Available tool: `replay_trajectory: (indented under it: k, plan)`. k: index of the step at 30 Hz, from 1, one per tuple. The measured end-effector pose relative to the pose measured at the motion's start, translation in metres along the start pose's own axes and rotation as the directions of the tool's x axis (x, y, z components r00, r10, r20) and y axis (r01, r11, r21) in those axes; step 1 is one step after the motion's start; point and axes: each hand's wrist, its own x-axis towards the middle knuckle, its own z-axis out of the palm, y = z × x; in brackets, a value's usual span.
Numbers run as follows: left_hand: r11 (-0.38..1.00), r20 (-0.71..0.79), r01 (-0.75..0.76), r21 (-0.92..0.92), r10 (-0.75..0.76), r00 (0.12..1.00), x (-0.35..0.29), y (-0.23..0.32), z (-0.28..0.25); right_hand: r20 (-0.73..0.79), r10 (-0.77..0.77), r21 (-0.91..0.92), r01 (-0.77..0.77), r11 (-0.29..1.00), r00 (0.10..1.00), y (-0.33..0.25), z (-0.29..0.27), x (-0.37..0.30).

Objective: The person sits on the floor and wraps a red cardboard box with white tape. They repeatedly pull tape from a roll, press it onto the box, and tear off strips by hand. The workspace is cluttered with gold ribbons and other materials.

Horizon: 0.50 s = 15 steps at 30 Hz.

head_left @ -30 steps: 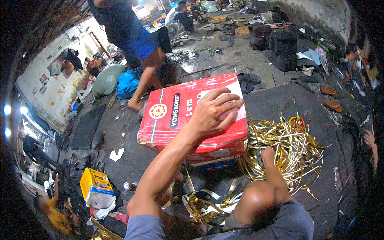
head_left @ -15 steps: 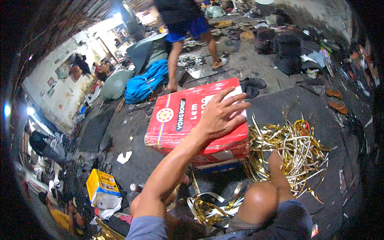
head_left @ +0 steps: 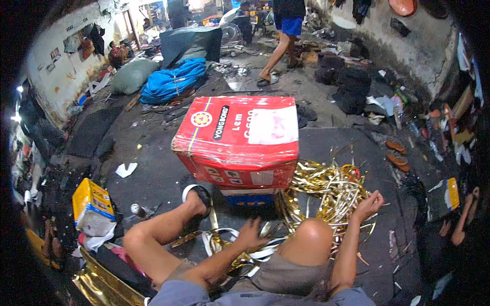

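Gold strips [head_left: 332, 191]: tangled shiny pile on the floor, right of the person's knees, just in front of the red box.
Left hand [head_left: 251, 233]: low between the knees, on the silver and gold strip loops [head_left: 224, 245]; fingers loosely spread, not clamped on anything I can make out.
Right hand [head_left: 368, 202]: at the right edge of the gold pile, fingers curled together at some strips; cannot tell if it truly grips them.
Legs: bent, left foot in a sandal [head_left: 198, 195] near the box's lower left corner.
Yellow carton [head_left: 92, 200]: on the floor, far left.
Red box [head_left: 237, 140]: large, wrapped in clear film, sitting on a blue box [head_left: 248, 196].
Blue bundle [head_left: 171, 79]: behind the box, left.
Other person [head_left: 283, 30]: standing far back, blue shorts.
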Motion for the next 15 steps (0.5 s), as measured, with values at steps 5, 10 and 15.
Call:
replay_trajectory:
  k: [5,10,15]
  plan:
    - [0.981,0.338,0.044,0.187,-0.107,0.935,-0.038,-0.061,0.067,0.326,0.059,-0.035,-0.050,0.998,0.944,-0.035,-0.064,0.037]
    - [0.914,0.287,0.207,-0.349,-0.106,0.952,-0.011,-0.036,0.021,0.595,0.204,-0.041,-0.224,0.974,0.777,-0.098,-0.058,-0.004]
    - [0.946,0.085,-0.247,-0.210,0.269,0.959,-0.015,0.099,-0.186,0.990,-0.034,0.002,0.232,0.973,0.135,-0.237,-0.032,-0.078]
